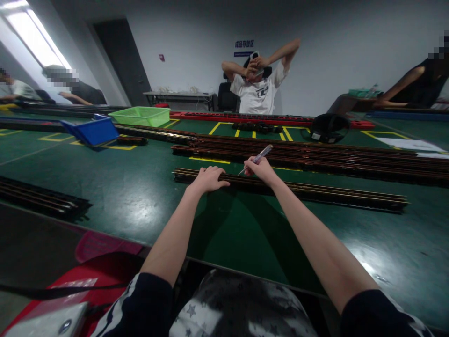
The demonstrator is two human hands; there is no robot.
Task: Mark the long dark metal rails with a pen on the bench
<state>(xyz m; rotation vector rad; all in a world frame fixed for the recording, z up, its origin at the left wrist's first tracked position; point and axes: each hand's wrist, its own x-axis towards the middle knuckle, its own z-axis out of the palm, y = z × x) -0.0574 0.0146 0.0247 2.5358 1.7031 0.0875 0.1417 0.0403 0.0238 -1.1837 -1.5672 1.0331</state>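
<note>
A long dark rail [336,194] with thin brass-coloured edges lies crosswise on the green table in front of me. My left hand [211,179] rests on the rail near its left end, palm down, thumb stretched out to the right. In my right hand [260,169] is a slim screwdriver [262,153] with a translucent handle. Its handle points up and to the right. The thin shaft slants down and left to the rail, just right of my left thumb; whether the tip touches cannot be made out.
Behind the rail lies a bundle of similar rails [245,147]; more rails [38,196] lie at left. A blue bin [91,131], a green basket [140,116] and a black round object [329,127] stand farther back. A person [259,91] sits opposite, arms raised.
</note>
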